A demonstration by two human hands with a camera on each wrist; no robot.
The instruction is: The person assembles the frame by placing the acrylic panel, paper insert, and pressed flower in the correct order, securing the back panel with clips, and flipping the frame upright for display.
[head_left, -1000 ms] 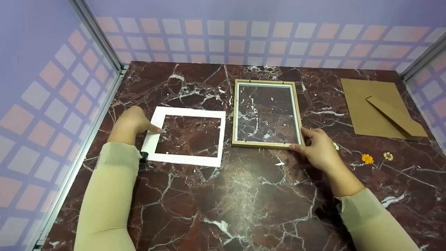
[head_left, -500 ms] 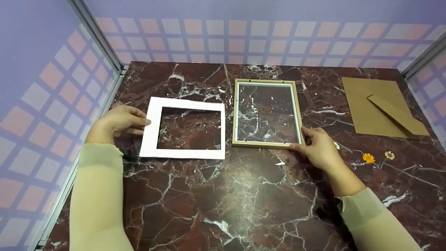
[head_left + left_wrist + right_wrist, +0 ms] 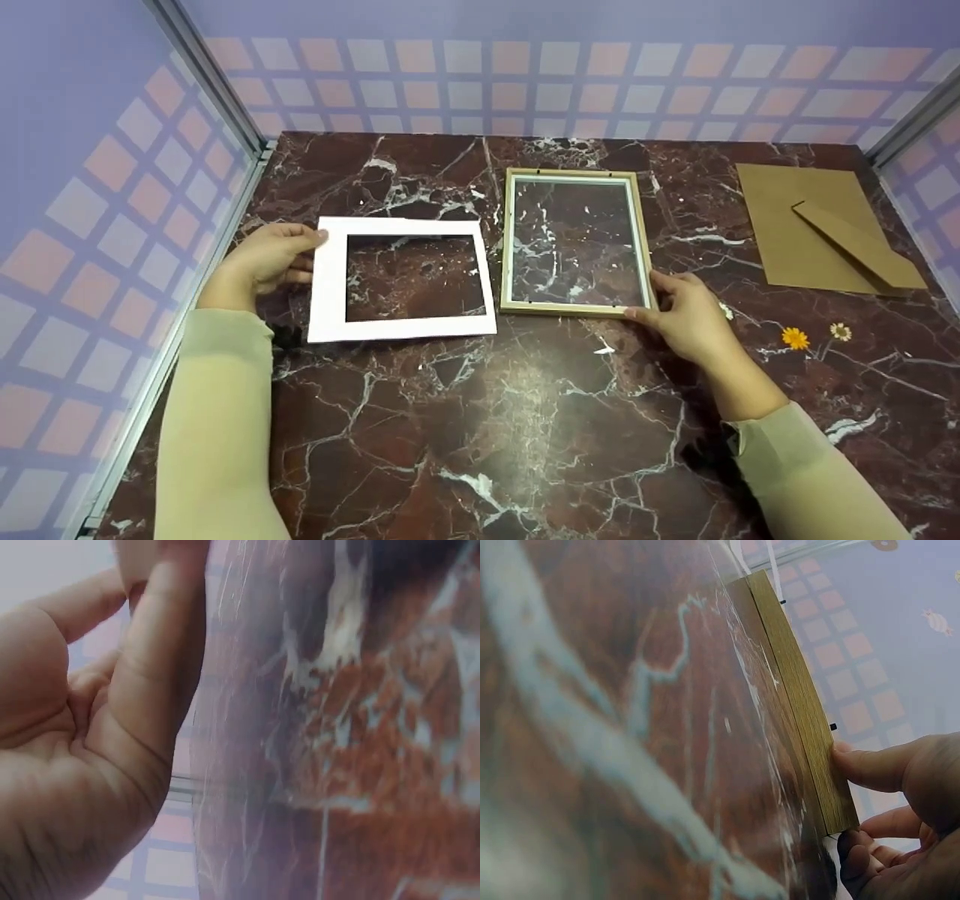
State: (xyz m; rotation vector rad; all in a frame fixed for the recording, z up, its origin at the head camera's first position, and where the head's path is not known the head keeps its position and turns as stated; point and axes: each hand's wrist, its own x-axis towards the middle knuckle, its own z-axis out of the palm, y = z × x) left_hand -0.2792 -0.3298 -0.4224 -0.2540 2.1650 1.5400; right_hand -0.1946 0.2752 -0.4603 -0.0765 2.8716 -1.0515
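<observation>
In the head view my left hand (image 3: 271, 259) pinches the left border of a white picture mat (image 3: 328, 300) between thumb and fingers. The mat has a large rectangular opening, and the marble shows through it. To its right lies a gold-edged picture frame (image 3: 570, 310), with a clear pane and small dark tabs along its short sides. My right hand (image 3: 686, 319) holds the frame's near right corner, thumb on the near edge and fingers at the right side. The right wrist view shows that frame edge (image 3: 802, 705) up close; in the left wrist view only a little of the mat shows.
A brown backing board (image 3: 780, 225) with a stand leg (image 3: 855, 244) lies at the far right. Nearer are an orange flower (image 3: 795, 338) and a white flower (image 3: 841, 331); another white flower is partly behind my right hand. Tiled panels (image 3: 502, 82) enclose the marble table (image 3: 420, 450).
My left thumb was over the mat's border; the hand shifted left to its outer edge. The mat was lifted and turned slightly, its right end swinging nearer the frame. My right hand stayed put.
</observation>
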